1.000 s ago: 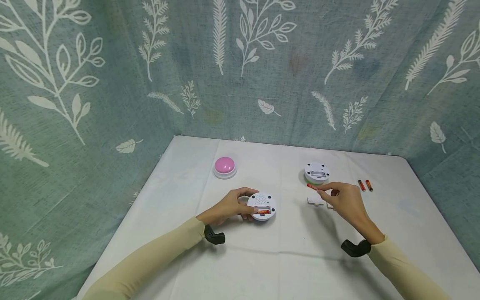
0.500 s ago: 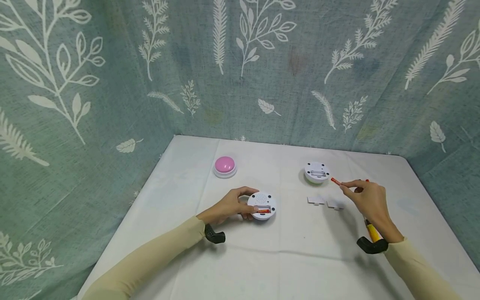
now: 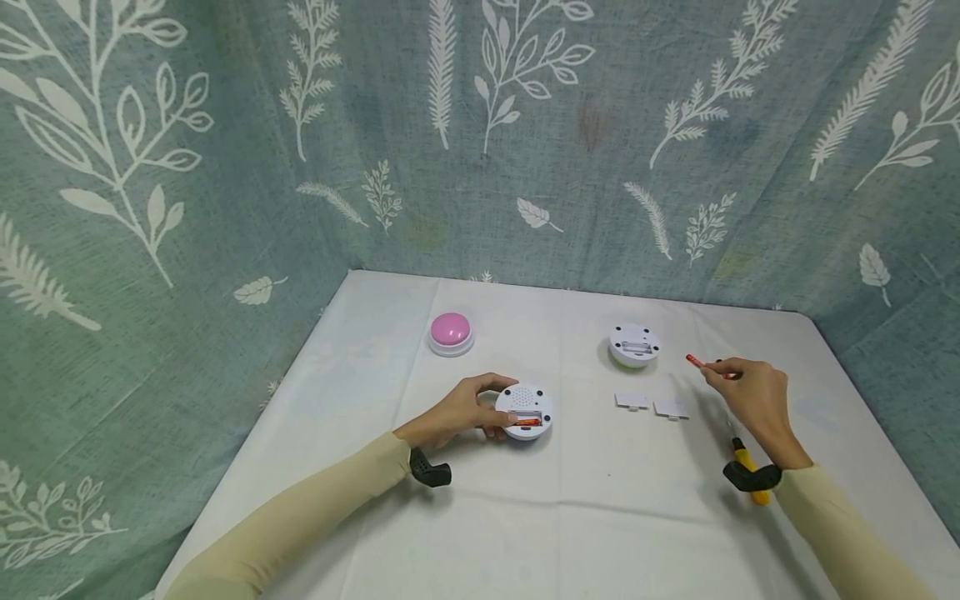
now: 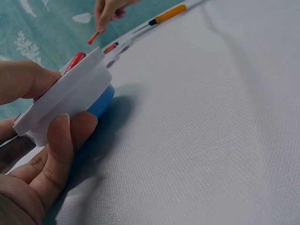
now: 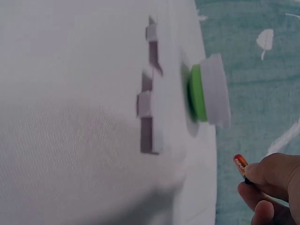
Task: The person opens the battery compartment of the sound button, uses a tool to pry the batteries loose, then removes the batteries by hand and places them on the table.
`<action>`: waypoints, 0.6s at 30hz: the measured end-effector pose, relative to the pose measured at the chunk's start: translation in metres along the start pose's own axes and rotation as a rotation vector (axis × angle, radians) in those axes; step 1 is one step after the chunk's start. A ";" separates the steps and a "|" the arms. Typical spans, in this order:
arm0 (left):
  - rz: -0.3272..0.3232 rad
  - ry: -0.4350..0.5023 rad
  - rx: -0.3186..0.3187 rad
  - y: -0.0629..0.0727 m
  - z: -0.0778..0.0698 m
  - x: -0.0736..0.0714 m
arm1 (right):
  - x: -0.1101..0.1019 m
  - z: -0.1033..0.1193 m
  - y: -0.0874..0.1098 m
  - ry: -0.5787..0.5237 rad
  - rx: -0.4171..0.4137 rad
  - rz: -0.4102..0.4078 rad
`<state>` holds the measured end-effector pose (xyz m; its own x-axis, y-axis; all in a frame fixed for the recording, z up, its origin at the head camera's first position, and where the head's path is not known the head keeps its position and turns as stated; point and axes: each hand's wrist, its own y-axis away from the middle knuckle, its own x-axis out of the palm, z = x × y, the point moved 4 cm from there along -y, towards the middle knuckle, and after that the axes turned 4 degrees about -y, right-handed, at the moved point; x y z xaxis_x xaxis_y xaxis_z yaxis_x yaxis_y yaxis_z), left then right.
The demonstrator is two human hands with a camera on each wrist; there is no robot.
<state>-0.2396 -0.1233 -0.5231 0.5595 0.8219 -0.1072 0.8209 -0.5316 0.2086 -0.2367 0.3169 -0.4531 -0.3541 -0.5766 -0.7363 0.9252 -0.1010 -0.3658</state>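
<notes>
My left hand [image 3: 457, 410] grips a round white button device [image 3: 522, 398] turned underside up, its blue dome [image 4: 103, 99] facing the table. The thumb presses near a red battery [image 3: 527, 422] lying in its exposed compartment. Over the right side of the table, my right hand [image 3: 756, 398] pinches another red battery [image 3: 694, 361] between thumb and fingertips, one end sticking out. Loose batteries on the cloth are mostly hidden behind that hand's fingers.
A second upturned device [image 3: 634, 343] with a green dome [image 5: 198, 93] stands at the back, its compartment bare. Two white battery covers [image 3: 632, 402] lie in front of it. A pink button [image 3: 450, 330] sits back left. A yellow-handled screwdriver [image 3: 742, 458] lies beneath my right wrist.
My right hand has moved right with the battery, from in front of the green-domed device towards the loose batteries. Both covers and the screwdriver have come into view. The left hand holds still.
</notes>
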 end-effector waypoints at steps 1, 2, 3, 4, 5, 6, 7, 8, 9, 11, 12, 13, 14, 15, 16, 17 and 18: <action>0.001 -0.003 0.000 0.000 0.000 0.000 | 0.000 -0.002 -0.001 0.002 -0.004 0.000; 0.001 -0.005 -0.001 0.000 0.000 0.001 | 0.001 -0.004 -0.003 0.006 -0.007 0.000; -0.001 -0.004 -0.002 0.000 0.000 0.001 | 0.001 -0.006 -0.004 0.010 -0.012 -0.001; -0.001 -0.003 -0.002 0.000 0.000 0.001 | 0.001 -0.008 -0.006 0.015 -0.011 0.001; -0.001 -0.001 -0.002 0.000 0.000 0.001 | 0.002 -0.009 -0.007 0.022 -0.008 0.001; -0.002 -0.003 -0.003 0.000 0.000 0.001 | 0.002 -0.011 -0.009 0.029 0.000 0.004; -0.002 -0.002 -0.003 0.000 -0.001 0.001 | 0.003 -0.012 -0.010 0.036 0.012 0.006; -0.004 0.001 -0.003 0.000 0.000 0.001 | 0.004 -0.014 -0.012 0.044 0.029 0.010; -0.005 0.002 -0.002 0.000 0.000 0.000 | 0.005 -0.016 -0.013 0.052 0.045 0.017; -0.006 0.002 -0.002 0.001 0.000 0.000 | 0.008 -0.020 -0.016 0.068 0.072 0.026; -0.007 0.002 -0.001 0.001 0.000 0.000 | 0.010 -0.022 -0.017 0.072 0.088 0.031; -0.007 0.003 -0.001 0.001 0.000 0.000 | 0.011 -0.024 -0.018 0.076 0.098 0.034; -0.007 0.002 0.000 0.001 0.000 0.000 | 0.012 -0.026 -0.019 0.080 0.112 0.038; -0.007 0.001 0.000 0.001 0.000 0.000 | 0.013 -0.028 -0.019 0.085 0.121 0.041; -0.005 0.000 0.000 0.001 0.000 0.000 | 0.014 -0.030 -0.019 0.088 0.131 0.041; -0.004 -0.002 0.001 0.001 0.000 0.000 | 0.015 -0.032 -0.020 0.091 0.142 0.044; -0.002 -0.004 0.000 0.001 0.000 0.001 | 0.015 -0.033 -0.020 0.096 0.155 0.049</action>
<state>-0.2389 -0.1231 -0.5227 0.5581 0.8223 -0.1115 0.8222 -0.5298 0.2079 -0.2652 0.3371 -0.4760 -0.3124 -0.5047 -0.8048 0.9491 -0.2027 -0.2413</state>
